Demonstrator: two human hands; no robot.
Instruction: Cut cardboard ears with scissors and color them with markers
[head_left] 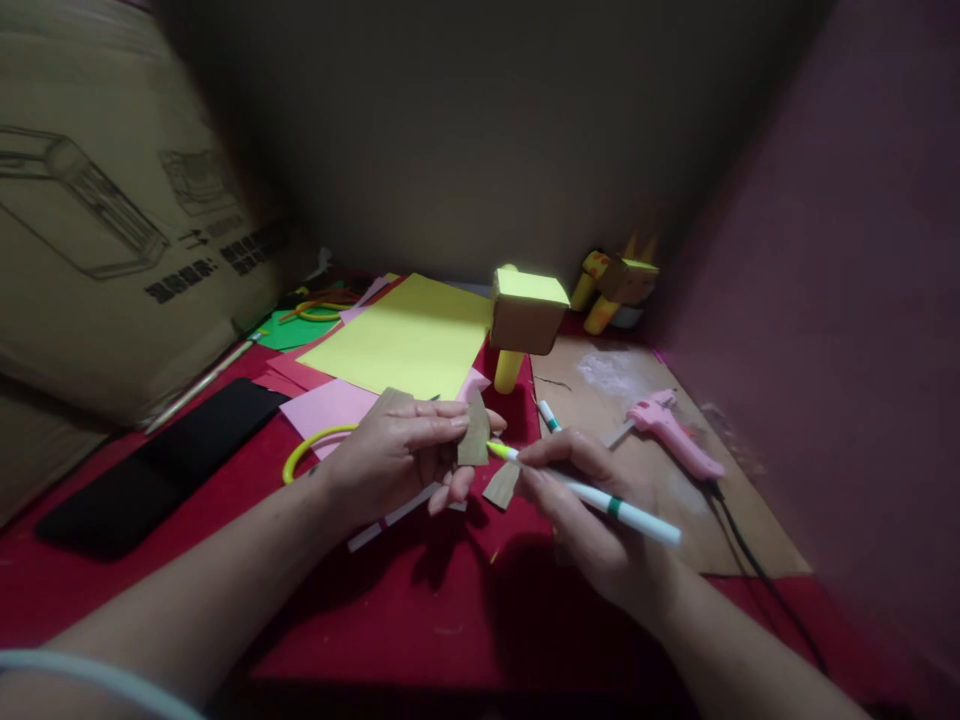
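The left hand (397, 440) pinches a small brown card (474, 440) above the red cloth (360, 635). The right hand (592, 500) grips a white marker (637, 518), its yellow tip right by the card's side edge. Red cloth spreads from below the hands toward the front edge. On the left, a big box (97, 60) has a drawing (82, 205) and dark words (180, 282), too blurry to read.

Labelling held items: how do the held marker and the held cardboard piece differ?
Shape: the held marker is long and slim; the held cardboard piece is short and flat.
Colour: the marker is mostly white with a yellow tip; the cardboard is brown.
Hand: marker in right hand, cardboard in left hand.
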